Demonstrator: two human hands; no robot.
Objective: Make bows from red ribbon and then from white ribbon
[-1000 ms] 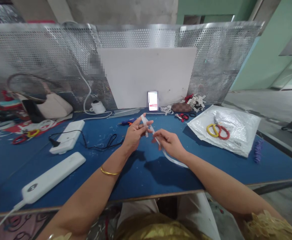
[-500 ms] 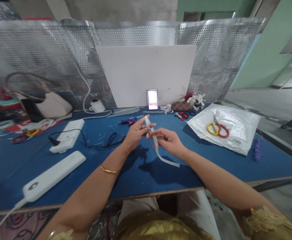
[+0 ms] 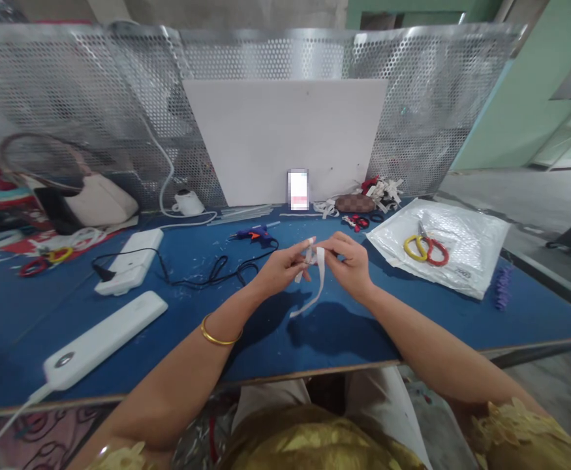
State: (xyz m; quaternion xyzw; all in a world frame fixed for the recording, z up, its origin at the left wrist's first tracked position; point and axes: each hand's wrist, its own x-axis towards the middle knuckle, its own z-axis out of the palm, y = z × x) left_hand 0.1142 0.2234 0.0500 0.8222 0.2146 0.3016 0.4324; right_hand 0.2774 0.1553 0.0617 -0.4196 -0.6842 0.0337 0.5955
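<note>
Above the middle of the blue table, my two hands meet over a narrow white ribbon point(image 3: 321, 277). My left hand point(image 3: 282, 267) is closed in a pinch on a folded part of it, and a short end sticks out below the fingers. From the other side my right hand point(image 3: 348, 261) pinches the ribbon near its top. The long tail hangs down between the hands and curves left toward the table. Fingers hide how the ribbon is folded. Behind my left hand lies a blue glue gun point(image 3: 257, 233) with an orange trigger.
On the right, red and yellow scissors point(image 3: 425, 249) lie on a white bubble mailer point(image 3: 461, 267). A lit phone point(image 3: 298, 189) leans on a white board point(image 3: 285, 130). To the left are a power strip point(image 3: 133, 261), a long white device point(image 3: 106, 339) and a handbag point(image 3: 99, 202).
Both hands have shifted slightly right, and my right hand has risen to the ribbon's top. The ribbon's tail has swung from pointing right to curving left. The glue gun shows more fully.
</note>
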